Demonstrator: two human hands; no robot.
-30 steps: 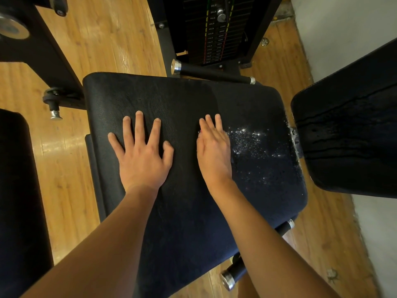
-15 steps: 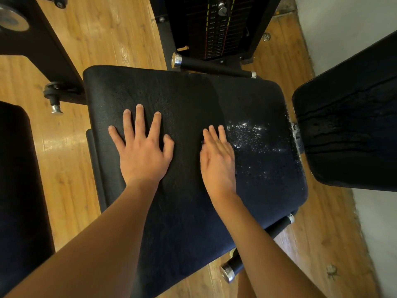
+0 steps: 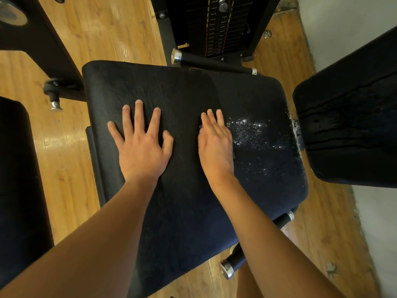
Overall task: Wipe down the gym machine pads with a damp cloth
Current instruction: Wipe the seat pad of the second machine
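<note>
A large black seat pad [image 3: 184,211] of a gym machine fills the middle of the view. My left hand [image 3: 142,145] lies flat on its left half with the fingers spread. My right hand [image 3: 214,145] lies flat on it near the middle, fingers together and straight. Just right of my right hand a patch of shining water droplets [image 3: 251,134] covers the pad's right side. No cloth shows in the view.
A second black pad [image 3: 352,130] with wet streaks stands at the right. Another dark pad [image 3: 19,186] lies at the left edge. The weight stack [image 3: 217,26] and a black handle bar [image 3: 212,63] are at the top. A second handle [image 3: 242,257] sticks out below the pad.
Both hands stay flat on the pad. My right hand slid back toward me, then forward a little; my left hand hardly moved.
</note>
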